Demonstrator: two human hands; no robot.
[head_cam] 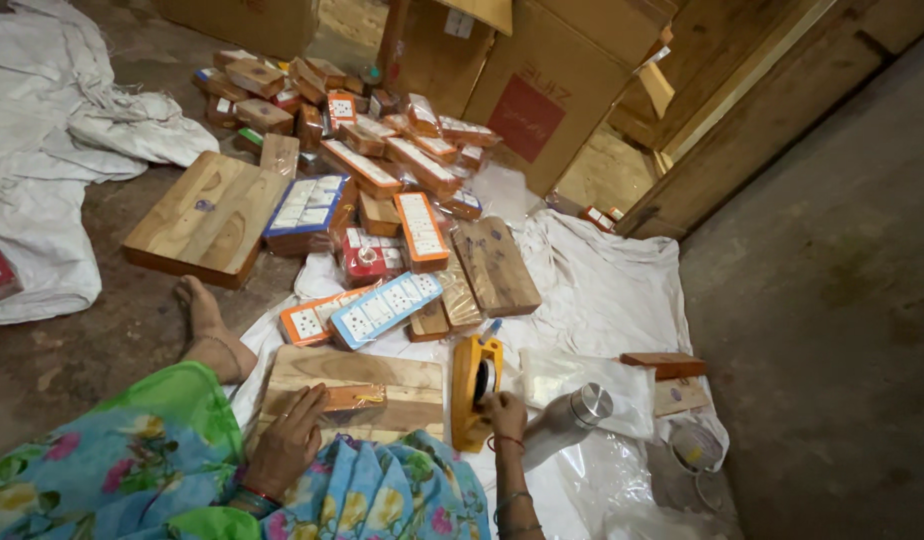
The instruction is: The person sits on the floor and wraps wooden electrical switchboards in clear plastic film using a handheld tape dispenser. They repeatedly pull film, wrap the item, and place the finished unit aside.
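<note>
I sit on the floor with a large wooden board (402,385) in front of my lap. My left hand (287,440) lies flat on it, fingers touching a small wrapped orange-edged wooden piece (354,398) that rests on the board. My right hand (504,412) grips a yellow tape dispenser (472,385) standing on the white sheet (602,290) just right of the board. A steel bottle (572,418) lies beside that hand.
A heap of wooden switch boards with white sockets (382,312) spreads across the floor ahead. A big plain board (207,215) lies at left near my bare foot (204,325). Cardboard cartons (542,90) stand behind. White sacks (52,150) lie at left.
</note>
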